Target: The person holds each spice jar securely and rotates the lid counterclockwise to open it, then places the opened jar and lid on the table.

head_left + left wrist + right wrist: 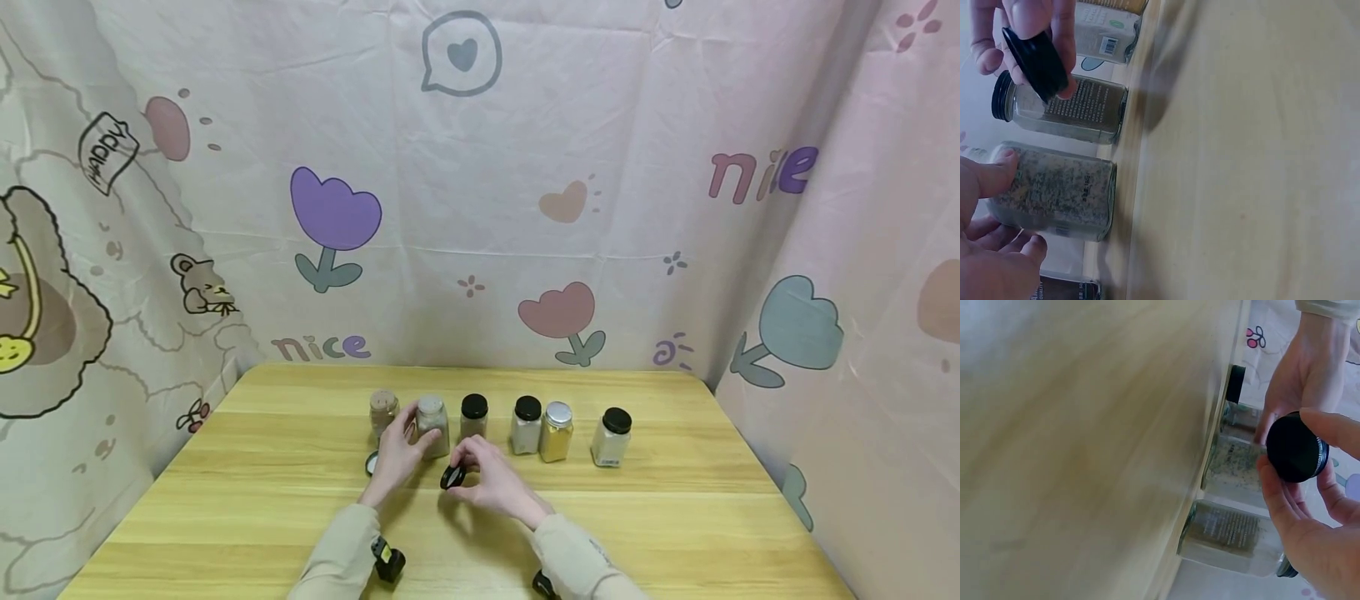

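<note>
My left hand point(399, 454) grips a square glass spice jar point(1063, 194) of speckled grey seasoning, thumb on one side and fingers on the other. The jar stands upright on the table, and its top shows pale with no black lid on it. In front of it and to the right, my right hand point(497, 485) pinches a round black lid point(1294, 449) between thumb and fingers, tilted on its edge. Just behind that hand is a jar of brown powder point(1085, 109) with its black lid on.
Left of my left hand stands a reddish-brown jar point(383, 407) without a black lid; another lid point(371, 462) lies before it. To the right are a black-lidded white jar point(527, 433), a silver-lidded yellow jar point(556, 440) and another black-lidded pale jar point(609, 446). A patterned curtain point(465, 308) hangs behind the table.
</note>
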A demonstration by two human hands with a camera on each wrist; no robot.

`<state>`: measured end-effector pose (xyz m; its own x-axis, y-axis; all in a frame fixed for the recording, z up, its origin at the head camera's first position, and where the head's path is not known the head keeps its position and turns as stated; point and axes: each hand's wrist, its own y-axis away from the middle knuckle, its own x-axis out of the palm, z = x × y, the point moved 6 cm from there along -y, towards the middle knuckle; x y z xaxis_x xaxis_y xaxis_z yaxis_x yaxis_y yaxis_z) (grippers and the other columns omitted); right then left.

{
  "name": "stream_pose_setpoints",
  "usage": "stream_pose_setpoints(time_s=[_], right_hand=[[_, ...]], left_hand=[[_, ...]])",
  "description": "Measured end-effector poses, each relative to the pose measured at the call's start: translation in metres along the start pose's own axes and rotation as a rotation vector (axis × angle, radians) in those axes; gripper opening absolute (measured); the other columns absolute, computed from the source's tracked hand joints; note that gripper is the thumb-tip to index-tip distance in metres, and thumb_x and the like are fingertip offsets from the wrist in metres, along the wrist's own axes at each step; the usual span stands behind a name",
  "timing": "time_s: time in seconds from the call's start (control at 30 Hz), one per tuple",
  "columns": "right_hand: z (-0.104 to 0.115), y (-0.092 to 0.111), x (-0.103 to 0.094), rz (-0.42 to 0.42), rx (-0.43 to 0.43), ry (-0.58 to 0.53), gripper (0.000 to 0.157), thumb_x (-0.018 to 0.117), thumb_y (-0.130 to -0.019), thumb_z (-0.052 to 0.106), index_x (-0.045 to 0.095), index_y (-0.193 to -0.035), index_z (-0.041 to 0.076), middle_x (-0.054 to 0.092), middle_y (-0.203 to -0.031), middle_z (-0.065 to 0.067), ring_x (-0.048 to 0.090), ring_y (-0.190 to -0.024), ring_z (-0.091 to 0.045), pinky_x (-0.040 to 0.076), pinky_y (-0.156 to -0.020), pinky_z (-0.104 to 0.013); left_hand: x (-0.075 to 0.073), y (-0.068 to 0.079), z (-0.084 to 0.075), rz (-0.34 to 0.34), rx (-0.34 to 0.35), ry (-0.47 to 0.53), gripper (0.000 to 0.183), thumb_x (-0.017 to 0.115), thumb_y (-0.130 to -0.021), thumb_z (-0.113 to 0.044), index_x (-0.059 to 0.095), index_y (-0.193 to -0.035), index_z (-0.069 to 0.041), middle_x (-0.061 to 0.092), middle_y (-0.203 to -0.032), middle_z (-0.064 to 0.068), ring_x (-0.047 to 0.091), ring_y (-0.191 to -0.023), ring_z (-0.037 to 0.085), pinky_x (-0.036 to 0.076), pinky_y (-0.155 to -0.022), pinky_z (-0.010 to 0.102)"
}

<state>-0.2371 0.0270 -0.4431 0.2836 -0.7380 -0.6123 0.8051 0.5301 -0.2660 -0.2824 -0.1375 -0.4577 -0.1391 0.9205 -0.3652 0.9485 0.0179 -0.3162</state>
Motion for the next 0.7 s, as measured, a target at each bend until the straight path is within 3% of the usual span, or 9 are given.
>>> stream_pose_setpoints(time_s=[0.43, 0.53, 0.67, 0.7], right_hand=[[-0.004, -0.007, 0.004, 0.022, 0.031, 0.037, 0.032, 0.081, -0.077, 0.0, 0.061, -0.102, 0.005, 0.057, -0.104, -0.005, 0.064, -0.101, -0.02, 0.059, -0.099, -0.031], [-0.005, -0.009, 0.005, 0.028, 0.047, 0.058, 0.033, 0.082, -0.076, 0.003, 0.061, -0.102, 0.007, 0.057, -0.103, -0.004, 0.064, -0.101, -0.021, 0.059, -0.098, -0.031], [-0.007, -0.013, 0.008, 0.042, 0.07, 0.047, 0.033, 0.083, -0.076, 0.004, 0.061, -0.102, 0.007, 0.057, -0.104, -0.004, 0.064, -0.102, -0.021, 0.058, -0.097, -0.03], [-0.008, -0.015, 0.009, 0.046, 0.076, 0.043, 0.033, 0.082, -0.076, 0.004, 0.062, -0.102, 0.007, 0.057, -0.104, -0.004, 0.064, -0.102, -0.022, 0.058, -0.097, -0.03]], left_hand=[[-0.001, -0.006, -0.007, -0.027, -0.027, -0.197, 0.065, 0.064, -0.097, -0.009, 0.033, -0.148, 0.015, 0.046, -0.143, 0.04, 0.053, -0.128, 0.052, 0.044, -0.112, 0.06], [-0.003, 0.0, -0.011, -0.022, -0.06, -0.193, 0.067, 0.061, -0.098, -0.009, 0.028, -0.151, 0.014, 0.057, -0.122, 0.041, 0.06, -0.111, 0.048, 0.048, -0.107, 0.058], [-0.007, 0.01, -0.018, -0.047, -0.078, -0.164, 0.065, 0.058, -0.099, -0.01, 0.027, -0.153, 0.01, 0.058, -0.126, 0.039, 0.061, -0.116, 0.048, 0.048, -0.109, 0.058], [-0.009, 0.013, -0.02, -0.056, -0.083, -0.154, 0.064, 0.057, -0.099, -0.01, 0.028, -0.154, 0.008, 0.054, -0.136, 0.038, 0.059, -0.122, 0.048, 0.047, -0.111, 0.057]])
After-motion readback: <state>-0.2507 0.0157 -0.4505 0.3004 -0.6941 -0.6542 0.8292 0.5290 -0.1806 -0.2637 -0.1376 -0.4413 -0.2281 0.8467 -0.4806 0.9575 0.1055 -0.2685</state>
